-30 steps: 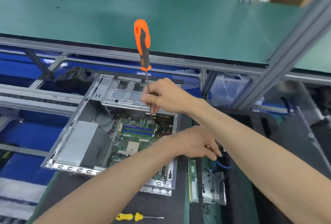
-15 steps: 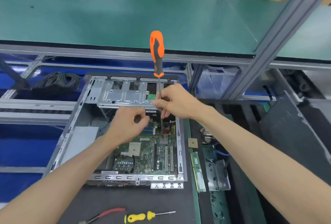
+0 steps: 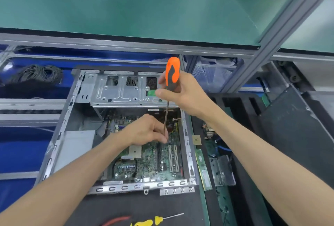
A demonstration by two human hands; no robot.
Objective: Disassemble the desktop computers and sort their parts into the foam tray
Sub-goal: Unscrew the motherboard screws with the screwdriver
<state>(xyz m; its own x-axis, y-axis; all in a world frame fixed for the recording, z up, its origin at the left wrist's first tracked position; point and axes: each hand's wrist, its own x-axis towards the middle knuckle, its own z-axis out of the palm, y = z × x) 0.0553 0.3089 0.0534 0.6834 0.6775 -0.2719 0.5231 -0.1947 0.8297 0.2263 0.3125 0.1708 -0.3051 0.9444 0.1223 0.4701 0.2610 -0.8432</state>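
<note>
A: What could go wrong from here?

B: The screwdriver (image 3: pixel 171 81) is gripped round its orange-and-grey handle by the right hand (image 3: pixel 182 93), while the thin steel shaft is pinched near its lower end by the fingers of the left hand (image 3: pixel 146 131). The tip is hidden behind those fingers, so seating on a screw cannot be confirmed. If the tip is not seated, a slip across the motherboard (image 3: pixel 153 162) could be expected, and traces or small components could be scratched.

A: Where is the work located?

B: The open computer case (image 3: pixel 75 135) is laid flat on the dark bench (image 3: pixel 144 206), with the board inside it. The foam tray (image 3: pixel 240 180) is set just beside it on the right, and 1 memory stick (image 3: pixel 203 168) is already laid along its near edge.

A: And the materials?

B: The case is thin stamped sheet metal, with edges that look sharp, so a wrist could be cut. The board is rigid, green and densely studded. The foam is black, soft and slotted.
</note>
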